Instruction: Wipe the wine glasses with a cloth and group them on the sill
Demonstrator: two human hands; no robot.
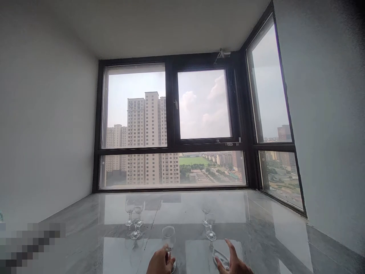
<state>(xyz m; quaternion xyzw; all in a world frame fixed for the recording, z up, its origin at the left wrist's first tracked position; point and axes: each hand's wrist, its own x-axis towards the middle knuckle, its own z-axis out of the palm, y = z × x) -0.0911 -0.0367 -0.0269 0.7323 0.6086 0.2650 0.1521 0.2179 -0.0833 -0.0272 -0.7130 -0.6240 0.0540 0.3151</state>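
Two hands: busy
left hand (160, 262): pinching wine glass (169, 238) stem, keep upright
right hand (233, 262): open, touching lying glass (221, 258)

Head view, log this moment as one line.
left hand: holds glass stem | right hand: open, over cloth | other glasses upright | marble top
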